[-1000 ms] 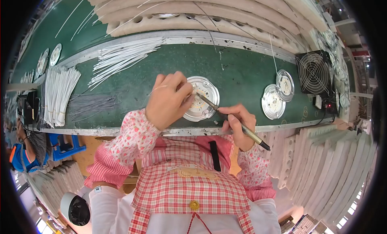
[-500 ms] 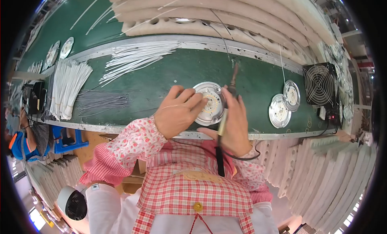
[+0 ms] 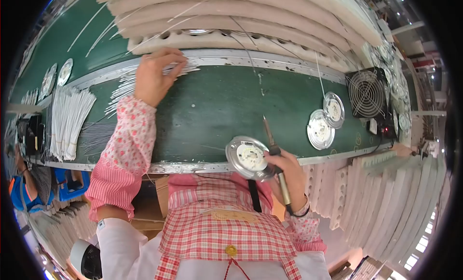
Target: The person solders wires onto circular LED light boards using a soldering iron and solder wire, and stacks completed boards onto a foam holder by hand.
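**Left hand is being held over the loose white wires, round plate is being held by the right**

At the far left, a person (image 3: 30,183) is being cut off by the dark edge of the view. Next, a thick bunch of white wires (image 3: 70,123) is being seen on the green table (image 3: 212,96), and some gray wires (image 3: 99,135) are being partly hidden by the left sleeve (image 3: 128,140).

The left hand (image 3: 156,77) is being held over the loose white wires (image 3: 120,89). These are being laid out on a slant, with their long side going from near left to far right. Their right ends are being seen just past the fingertips. The fingers are being bent, with the thumb close to them, part way open. Whether a wire is being pinched cannot be told, as the grip is being hidden by the hand itself.

To the right, well apart from the left hand and nearer to the body, the round plate (image 3: 248,157) is being held, tipped, by the right hand (image 3: 292,176) at the table's near edge. The fingers are being closed, and a soldering iron (image 3: 284,188) is being held in them too. Its tip is being pointed away from the body, past the plate. How the fingers are being wrapped under the plate cannot be seen.

Farther right, two more plates (image 3: 320,131) are being overlapped beside a fan (image 3: 367,94).
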Available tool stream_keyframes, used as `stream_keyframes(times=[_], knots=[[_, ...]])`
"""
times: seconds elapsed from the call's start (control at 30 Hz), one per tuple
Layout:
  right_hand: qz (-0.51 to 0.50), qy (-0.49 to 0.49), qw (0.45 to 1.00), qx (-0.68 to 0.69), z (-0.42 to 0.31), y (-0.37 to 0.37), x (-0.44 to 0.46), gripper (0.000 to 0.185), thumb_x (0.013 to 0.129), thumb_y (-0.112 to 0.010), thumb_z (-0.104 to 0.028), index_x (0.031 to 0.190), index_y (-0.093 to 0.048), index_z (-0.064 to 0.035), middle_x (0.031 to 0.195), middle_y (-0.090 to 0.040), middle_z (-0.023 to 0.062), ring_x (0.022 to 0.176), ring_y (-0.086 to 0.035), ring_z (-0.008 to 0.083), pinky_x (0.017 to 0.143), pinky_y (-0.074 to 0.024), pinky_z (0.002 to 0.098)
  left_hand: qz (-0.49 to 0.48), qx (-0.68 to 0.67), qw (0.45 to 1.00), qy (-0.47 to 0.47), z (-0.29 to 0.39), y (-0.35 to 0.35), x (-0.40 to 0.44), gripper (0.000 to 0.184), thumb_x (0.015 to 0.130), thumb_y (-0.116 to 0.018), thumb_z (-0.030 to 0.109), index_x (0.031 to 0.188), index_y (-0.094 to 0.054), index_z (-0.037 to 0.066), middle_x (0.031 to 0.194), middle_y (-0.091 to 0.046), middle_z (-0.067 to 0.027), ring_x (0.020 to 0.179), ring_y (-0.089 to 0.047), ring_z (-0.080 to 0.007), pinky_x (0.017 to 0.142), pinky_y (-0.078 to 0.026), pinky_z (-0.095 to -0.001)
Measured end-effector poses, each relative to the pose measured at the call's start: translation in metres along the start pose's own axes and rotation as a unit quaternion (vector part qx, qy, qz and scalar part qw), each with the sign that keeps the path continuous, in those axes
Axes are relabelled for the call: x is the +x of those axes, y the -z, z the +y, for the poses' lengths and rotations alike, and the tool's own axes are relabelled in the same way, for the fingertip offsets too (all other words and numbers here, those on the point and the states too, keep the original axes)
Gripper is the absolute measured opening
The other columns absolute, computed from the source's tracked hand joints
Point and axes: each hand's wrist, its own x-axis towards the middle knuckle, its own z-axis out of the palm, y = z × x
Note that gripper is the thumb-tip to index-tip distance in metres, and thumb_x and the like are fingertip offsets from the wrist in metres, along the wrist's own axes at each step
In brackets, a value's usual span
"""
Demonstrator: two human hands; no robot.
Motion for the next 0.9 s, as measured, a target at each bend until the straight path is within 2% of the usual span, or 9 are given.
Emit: stream_keyframes(times=[0.03, 0.07, 0.13, 0.23, 0.3, 0.43, 0.63, 0.73, 0.9], knots=[[0.008, -0.023, 0.998, 0.051, -0.001, 0.006, 0.007, 0.048, 0.076, -0.079, -0.002, 0.121, -0.064, -0.0057, 0.101, -0.068, 0.0146, 0.095, -0.068, 0.0293, 0.080, -0.0526, 0.0361, 0.013, -0.026, 1.000, 0.006, 0.005, 0.001, 0.001, 0.015, 0.086, -0.074, 0.011, 0.100, -0.076, 0.006, 0.101, -0.073, -0.0078, 0.093, -0.070, -0.0254, 0.085, -0.050, -0.0342], [0.057, -0.031, 0.997, 0.037, -0.013, 0.007, 0.019, 0.034, 0.084, -0.075, -0.001, 0.117, -0.066, -0.0026, 0.088, -0.069, 0.0130, 0.073, -0.068, 0.0207, 0.067, -0.0527, 0.0280, 0.028, -0.051, 0.998, 0.013, 0.009, 0.002, 0.002, 0.016, 0.086, -0.074, 0.010, 0.101, -0.076, 0.006, 0.101, -0.073, -0.0088, 0.093, -0.070, -0.0246, 0.084, -0.051, -0.0336], [0.103, -0.076, 0.991, 0.029, -0.010, 0.000, 0.034, 0.030, 0.087, -0.073, -0.003, 0.116, -0.066, -0.0018, 0.085, -0.069, 0.0120, 0.070, -0.067, 0.0170, 0.065, -0.0520, 0.0268, 0.056, -0.073, 0.996, 0.008, 0.024, 0.003, 0.001, 0.020, 0.086, -0.072, 0.004, 0.106, -0.076, 0.005, 0.097, -0.073, -0.0119, 0.088, -0.070, -0.0226, 0.082, -0.053, -0.0314], [0.149, -0.170, 0.972, 0.067, -0.007, -0.009, 0.051, 0.032, 0.089, -0.073, -0.009, 0.119, -0.065, -0.0015, 0.089, -0.071, 0.0104, 0.072, -0.064, 0.0110, 0.066, -0.0512, 0.0250, 0.016, -0.131, 0.991, 0.009, 0.071, -0.001, -0.014, 0.018, 0.085, -0.073, 0.002, 0.103, -0.077, 0.005, 0.092, -0.072, -0.0101, 0.084, -0.070, -0.0213, 0.082, -0.053, -0.0314], [0.175, -0.223, 0.951, 0.120, 0.000, -0.018, 0.056, 0.034, 0.090, -0.073, -0.013, 0.121, -0.065, -0.0020, 0.091, -0.071, 0.0093, 0.072, -0.063, 0.0100, 0.066, -0.0511, 0.0245, -0.012, -0.161, 0.987, -0.006, 0.099, -0.014, -0.029, 0.015, 0.082, -0.076, 0.003, 0.097, -0.077, 0.007, 0.087, -0.070, -0.0067, 0.074, -0.067, -0.0186, 0.074, -0.052, -0.0310], [0.179, -0.254, 0.939, 0.149, -0.001, -0.021, 0.056, 0.036, 0.091, -0.072, -0.014, 0.124, -0.064, -0.0026, 0.094, -0.072, 0.0076, 0.077, -0.063, 0.0081, 0.069, -0.0509, 0.0238, -0.025, -0.180, 0.983, -0.007, 0.131, -0.037, -0.051, 0.014, 0.076, -0.080, 0.008, 0.088, -0.074, 0.011, 0.081, -0.066, -0.0006, 0.056, -0.054, -0.0151, 0.061, -0.039, -0.0297], [0.180, -0.238, 0.947, 0.119, -0.002, -0.023, 0.051, 0.034, 0.091, -0.072, -0.012, 0.123, -0.065, -0.0024, 0.098, -0.072, 0.0078, 0.074, -0.063, 0.0077, 0.068, -0.0512, 0.0240, -0.015, -0.169, 0.985, -0.012, 0.140, -0.043, -0.055, 0.015, 0.076, -0.079, 0.008, 0.090, -0.075, 0.012, 0.078, -0.064, 0.0013, 0.055, -0.050, -0.0160, 0.062, -0.037, -0.0305], [0.208, -0.137, 0.967, 0.054, -0.010, -0.025, 0.053, 0.035, 0.088, -0.074, -0.009, 0.122, -0.066, -0.0040, 0.090, -0.070, 0.0085, 0.071, -0.065, 0.0099, 0.065, -0.0519, 0.0250, -0.003, -0.149, 0.988, -0.032, 0.144, -0.041, -0.057, 0.017, 0.076, -0.079, 0.007, 0.092, -0.077, 0.013, 0.078, -0.064, 0.0015, 0.056, -0.049, -0.0172, 0.062, -0.038, -0.0310], [0.156, -0.040, 0.986, -0.052, -0.035, -0.022, 0.054, 0.046, 0.076, -0.085, -0.010, 0.119, -0.068, -0.0069, 0.080, -0.059, 0.0069, 0.062, -0.063, 0.0153, 0.054, -0.0517, 0.0305, -0.029, -0.254, 0.966, 0.028, 0.143, -0.039, -0.062, 0.014, 0.078, -0.077, 0.006, 0.092, -0.076, 0.008, 0.078, -0.063, -0.0023, 0.059, -0.054, -0.0195, 0.061, -0.040, -0.0315]])
